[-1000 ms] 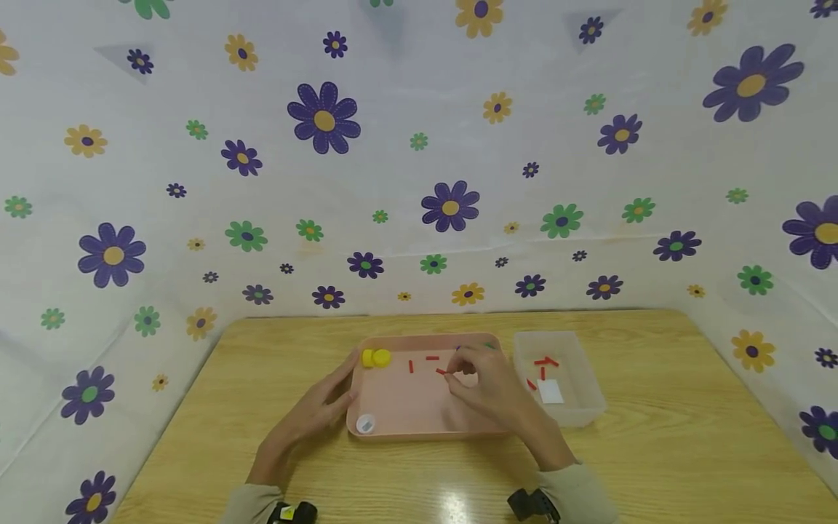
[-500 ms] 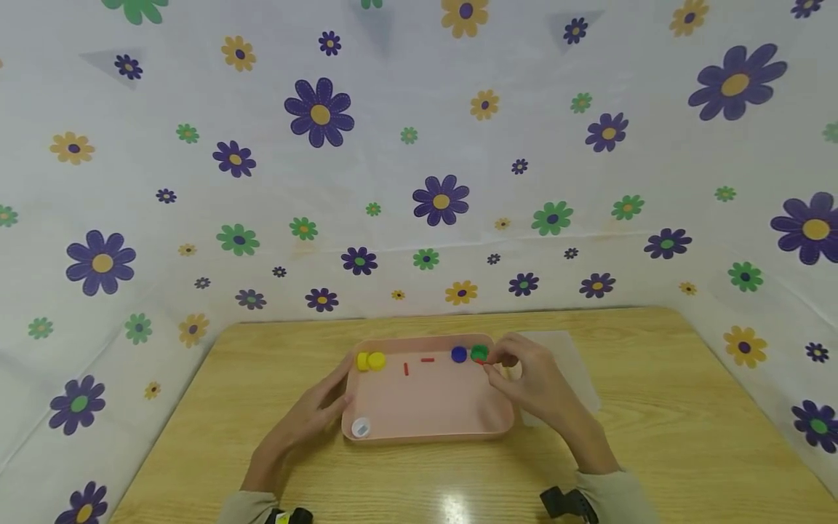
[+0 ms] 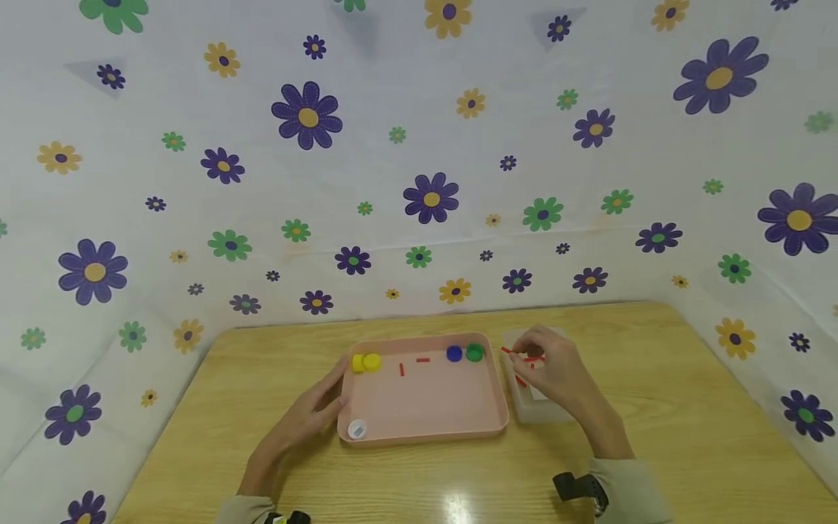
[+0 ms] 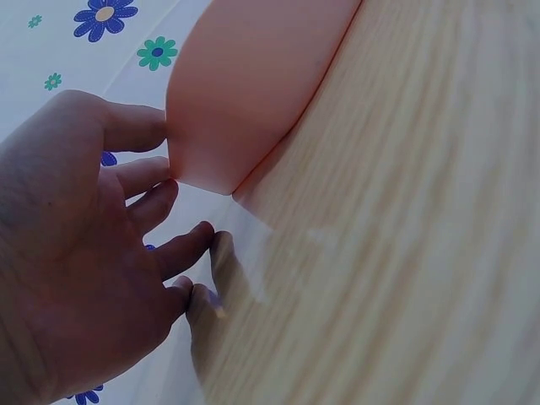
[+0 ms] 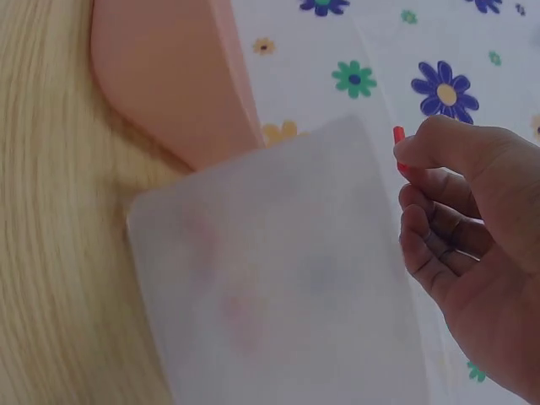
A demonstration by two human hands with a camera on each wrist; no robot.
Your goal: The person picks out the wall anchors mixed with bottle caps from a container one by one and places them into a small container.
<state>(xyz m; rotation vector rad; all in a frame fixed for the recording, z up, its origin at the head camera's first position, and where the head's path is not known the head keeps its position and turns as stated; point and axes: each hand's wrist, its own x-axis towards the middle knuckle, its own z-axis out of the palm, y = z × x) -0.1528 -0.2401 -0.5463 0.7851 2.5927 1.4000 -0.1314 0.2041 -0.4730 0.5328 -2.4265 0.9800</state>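
In the head view my right hand is over the translucent plastic box, pinching a short red stick between thumb and finger. The right wrist view shows this red stick poking out past the thumb. My left hand touches the left end of the pink tray; in the left wrist view its fingers are fairly straight against the tray wall. Two more red sticks, one upright in view and one crosswise, lie apart in the tray.
Yellow caps sit in the tray's far left corner, a blue cap and a green cap at far right. A white round piece lies near left. More red sticks are in the box. Floral cloth surrounds the wooden table.
My right hand has carried the red stick out of the tray, rightward past the green cap, to over the box. The left hand stays at the tray's left end.
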